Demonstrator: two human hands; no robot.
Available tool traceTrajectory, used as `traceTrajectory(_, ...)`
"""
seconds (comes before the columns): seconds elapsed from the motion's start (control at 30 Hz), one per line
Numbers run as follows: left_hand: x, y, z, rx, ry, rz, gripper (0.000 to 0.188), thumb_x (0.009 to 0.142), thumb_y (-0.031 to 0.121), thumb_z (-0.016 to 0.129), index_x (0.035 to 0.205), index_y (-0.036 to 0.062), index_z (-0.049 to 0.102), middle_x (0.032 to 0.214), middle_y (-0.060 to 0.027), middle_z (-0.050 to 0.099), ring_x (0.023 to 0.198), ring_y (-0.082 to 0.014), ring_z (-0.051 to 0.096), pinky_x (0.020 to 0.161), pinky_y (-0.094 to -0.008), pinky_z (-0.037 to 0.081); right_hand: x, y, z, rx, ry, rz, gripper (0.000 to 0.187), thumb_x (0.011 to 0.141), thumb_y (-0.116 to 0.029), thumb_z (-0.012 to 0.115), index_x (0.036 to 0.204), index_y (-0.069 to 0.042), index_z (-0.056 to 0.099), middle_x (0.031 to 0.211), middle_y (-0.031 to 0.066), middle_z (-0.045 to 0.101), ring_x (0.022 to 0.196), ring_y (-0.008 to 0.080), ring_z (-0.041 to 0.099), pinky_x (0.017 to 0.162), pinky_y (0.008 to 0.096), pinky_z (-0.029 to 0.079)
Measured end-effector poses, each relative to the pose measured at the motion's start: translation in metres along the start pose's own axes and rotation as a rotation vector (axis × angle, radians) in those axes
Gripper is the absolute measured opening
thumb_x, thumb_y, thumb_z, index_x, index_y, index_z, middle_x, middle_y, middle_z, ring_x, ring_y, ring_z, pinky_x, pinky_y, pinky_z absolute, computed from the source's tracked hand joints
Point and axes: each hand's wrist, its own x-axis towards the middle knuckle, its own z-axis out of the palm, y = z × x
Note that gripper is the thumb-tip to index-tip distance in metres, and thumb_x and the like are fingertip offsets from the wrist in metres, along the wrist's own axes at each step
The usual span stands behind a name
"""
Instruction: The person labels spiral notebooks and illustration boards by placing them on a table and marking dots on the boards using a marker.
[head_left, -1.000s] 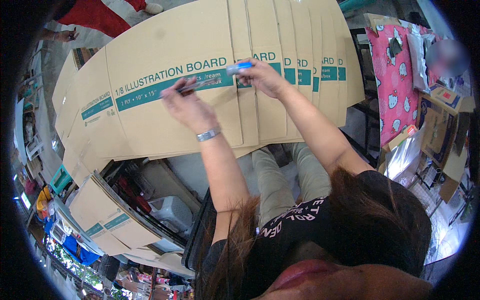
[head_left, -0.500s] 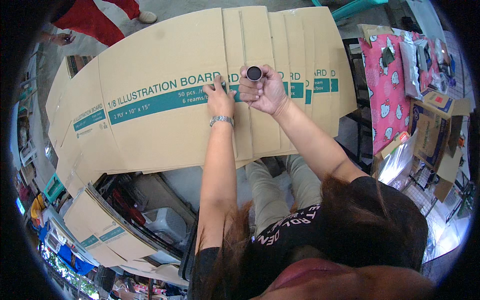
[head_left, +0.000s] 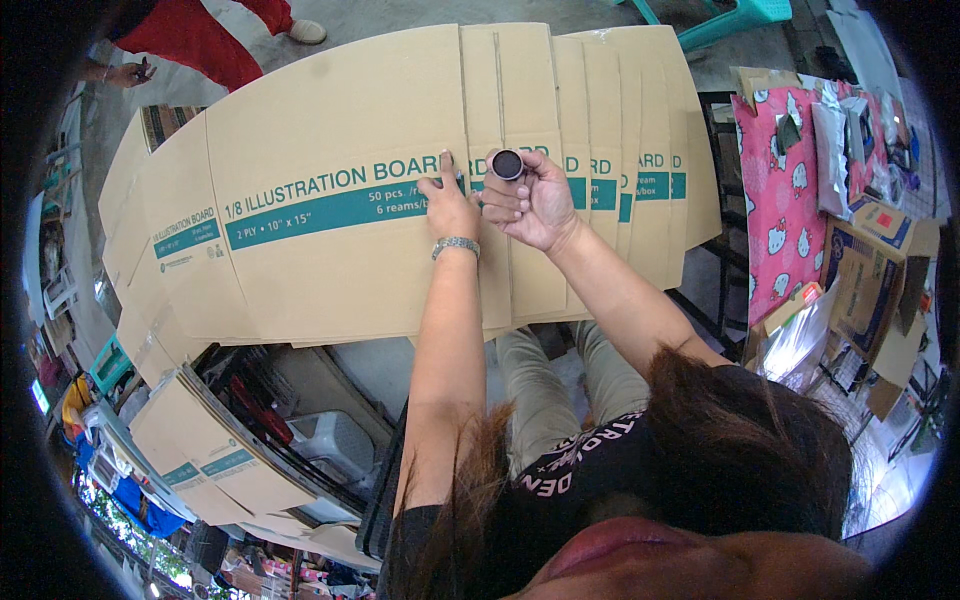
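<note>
Overlapping flat brown cardboard panels (head_left: 340, 270) with green printed bands spread before me, their right edges stepped like a fan. My left hand (head_left: 452, 208), with a metal-band watch (head_left: 456, 246) on its wrist, lies on the largest panel near its right edge. Its fingers are spread and it grips nothing. Just right of it, my right hand (head_left: 535, 205) is closed around a short cylinder (head_left: 507, 164) whose dark round end, ringed in a paler rim, faces up. The rest of the cylinder is hidden by my fingers, so its kind is unclear.
Another person in red trousers (head_left: 190, 40) stands at the far left. A teal plastic stool (head_left: 740, 18) is at the far right. To the right are a pink patterned cover (head_left: 770, 200) and an open carton (head_left: 862, 275). More cardboard (head_left: 190, 430) is stacked at lower left.
The whole view has shifted slightly, so the panels appear a little lower and farther right. Both hands stay at nearly the same place on the panels, the right still holding the cylinder.
</note>
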Motion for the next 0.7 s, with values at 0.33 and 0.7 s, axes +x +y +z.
traceTrajectory(0.33,0.0,0.002,-0.002,-0.01,-0.009,-0.034,0.092,0.07,0.015,0.08,0.145,0.0292,0.028,0.117,-0.0171,0.039,0.092,-0.0373,0.062,0.075,-0.045,0.055,0.018,-0.019,0.001,-0.179,0.1,-0.009,0.028,0.099,-0.036,0.044,0.098,-0.01,0.056,0.056,-0.0047,0.036,0.046,0.0054,0.032,0.045,0.0208,0.03)
traceTrajectory(0.7,0.0,0.001,-0.004,-0.036,-0.049,-0.049,0.088,0.073,0.018,0.078,0.145,0.0305,0.028,0.119,-0.0172,0.039,0.089,-0.0377,0.064,0.075,-0.046,0.055,0.026,-0.023,-0.009,-0.269,0.164,-0.067,0.036,0.098,-0.037,0.047,0.103,-0.003,0.058,0.058,-0.0028,0.043,0.051,0.0081,0.04,0.052,0.0214,0.035)
